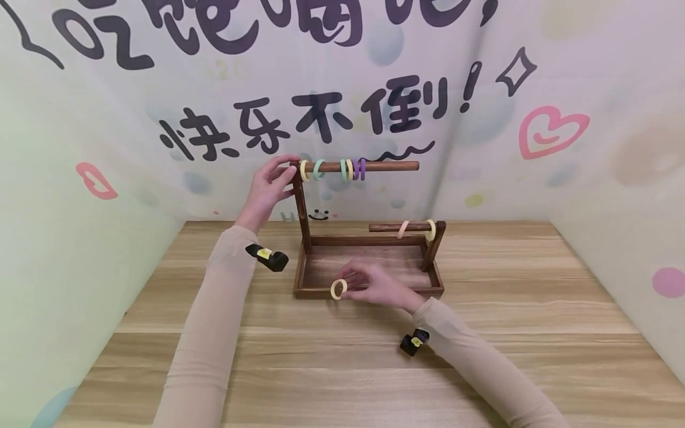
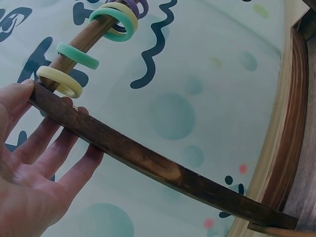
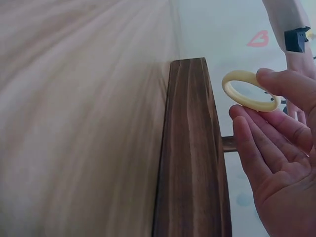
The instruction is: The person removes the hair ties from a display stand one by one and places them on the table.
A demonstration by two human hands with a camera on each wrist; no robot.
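Note:
My right hand (image 1: pixel 377 286) pinches a pale yellow ring (image 1: pixel 339 289) between thumb and fingers, in front of the tray of a dark wooden rack (image 1: pixel 369 293). The right wrist view shows the same ring (image 3: pixel 249 105) held near its edge. At the back left, my left hand (image 1: pixel 270 181) holds the top of the rack's tall post (image 1: pixel 302 208), thumb at the end and fingers against its side (image 2: pixel 74 106). The upper bar (image 1: pixel 393 166) carries yellow, green and purple rings (image 1: pixel 358 170). A pink ring (image 1: pixel 403 229) and a yellow ring (image 1: pixel 430 230) hang on the lower bar (image 1: pixel 380 227).
The rack stands on a wood-grain table (image 1: pixel 299 368), close to a printed backdrop (image 1: pixel 342 71) with dark lettering. Its short post (image 1: pixel 434 246) rises on the right side. Small black cameras (image 1: pixel 272 258) are worn on both wrists.

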